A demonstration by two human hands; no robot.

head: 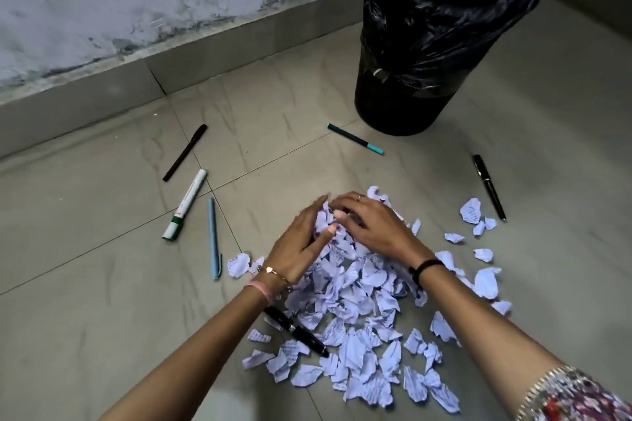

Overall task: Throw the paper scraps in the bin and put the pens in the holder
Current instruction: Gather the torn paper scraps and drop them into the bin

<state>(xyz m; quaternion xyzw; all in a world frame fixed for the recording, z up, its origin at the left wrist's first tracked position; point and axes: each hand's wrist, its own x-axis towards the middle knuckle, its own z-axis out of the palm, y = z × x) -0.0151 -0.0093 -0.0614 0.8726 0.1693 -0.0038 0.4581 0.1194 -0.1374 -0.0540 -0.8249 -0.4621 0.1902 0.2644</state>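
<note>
Cupping a clump of torn paper between them, the left hand (301,243) and the right hand (372,225) meet at the far edge of a heap of pale lilac, lined paper scraps (359,318) spread over the grey tiled floor (102,284). Both hands have their fingers curled loosely inward around the scraps, pressing the clump from either side, neither flat open nor clenched into a fist.

The round black bin (420,79), lined with a glossy black plastic bag (451,3), stands beyond the heap near the wall. A dark pen with a teal end (355,139) lies just in front of the bin's base. A glossy black pen (489,187) lies right of the heap, close to a few stray scraps. On the left, well apart from the heap, lie a slim matte black pen (185,152), a white marker with a green band (185,204) and a light blue pen (214,238), the last nearest the pile. Another black pen (296,331) rests partly among the near scraps, just under the left wrist.
</note>
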